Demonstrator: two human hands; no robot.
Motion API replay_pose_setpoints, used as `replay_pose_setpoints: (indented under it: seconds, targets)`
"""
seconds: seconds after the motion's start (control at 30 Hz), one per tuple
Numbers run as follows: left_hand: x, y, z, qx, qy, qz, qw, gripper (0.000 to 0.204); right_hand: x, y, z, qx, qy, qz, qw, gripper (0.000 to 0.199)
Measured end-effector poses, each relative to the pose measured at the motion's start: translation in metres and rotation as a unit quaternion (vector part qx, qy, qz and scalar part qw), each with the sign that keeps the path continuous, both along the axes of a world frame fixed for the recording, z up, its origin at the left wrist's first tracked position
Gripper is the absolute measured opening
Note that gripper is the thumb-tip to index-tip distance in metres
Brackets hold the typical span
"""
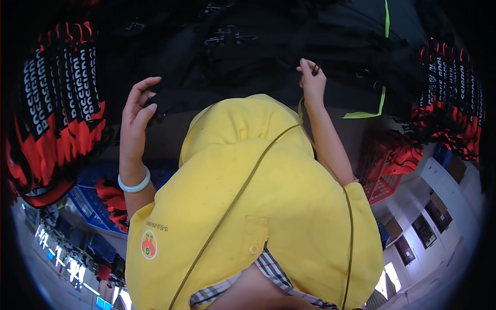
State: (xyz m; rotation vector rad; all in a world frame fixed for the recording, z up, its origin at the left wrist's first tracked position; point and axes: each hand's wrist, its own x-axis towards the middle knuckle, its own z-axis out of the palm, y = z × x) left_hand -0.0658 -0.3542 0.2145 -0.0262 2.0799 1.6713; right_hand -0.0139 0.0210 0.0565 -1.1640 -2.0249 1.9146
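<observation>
My left hand (135,111), with a pale bangle (134,181) on its wrist, is raised at the left over black fabric (206,77). Its index finger is lifted and curved, while the thumb and another finger close around a small dark piece, too dark to name. At the right, my right hand (313,81) is closed in a pinch above the same fabric. A dark band or strip shows at its fingers; what the fingertips hold is lost against the black. An olive cord (243,188) hangs over my yellow smock (289,206) and passes beside my right wrist.
Metal clips (227,37) lie on the black fabric. A neon yellow-green strip (381,101) hangs at its right. Black-and-red printed straps (67,88) are stacked far left, with more straps (449,93) far right. A blue crate (85,204) and a red crate (374,170) flank me.
</observation>
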Motion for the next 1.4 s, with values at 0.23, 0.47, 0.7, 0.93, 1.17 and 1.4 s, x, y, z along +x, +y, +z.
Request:
replay_pose_setpoints:
  seconds: [0.23, 0.47, 0.7, 0.93, 1.17, 1.4]
  targets:
    - [-0.024, 0.010, -0.021, -0.349, 0.276, 0.090, 0.891, 0.035, -0.025, -0.015, 0.045, -0.150, -0.022, 0.077, 0.985, 0.021]
    - [-0.034, 0.119, -0.007, 0.063, 0.054, -0.057, 0.995, 0.025, -0.031, -0.056, 0.126, -0.238, 0.054, 0.147, 0.958, 0.017]
    - [-0.032, 0.146, -0.004, 0.206, -0.155, -0.039, 0.966, 0.017, -0.028, -0.039, 0.137, -0.035, 0.097, 0.236, 0.966, 0.021]
    - [-0.034, 0.143, 0.000, 0.170, -0.166, -0.015, 0.971, 0.016, -0.031, -0.042, 0.159, 0.306, 0.148, 0.324, 0.883, 0.020]
    - [-0.031, 0.139, 0.000, 0.174, -0.149, -0.018, 0.973, 0.016, -0.039, -0.047, 0.152, 0.372, 0.197, 0.335, 0.843, 0.018]
    - [-0.029, 0.139, 0.002, 0.178, -0.146, -0.015, 0.973, 0.015, -0.036, -0.047, 0.154, 0.307, 0.142, 0.326, 0.883, 0.018]
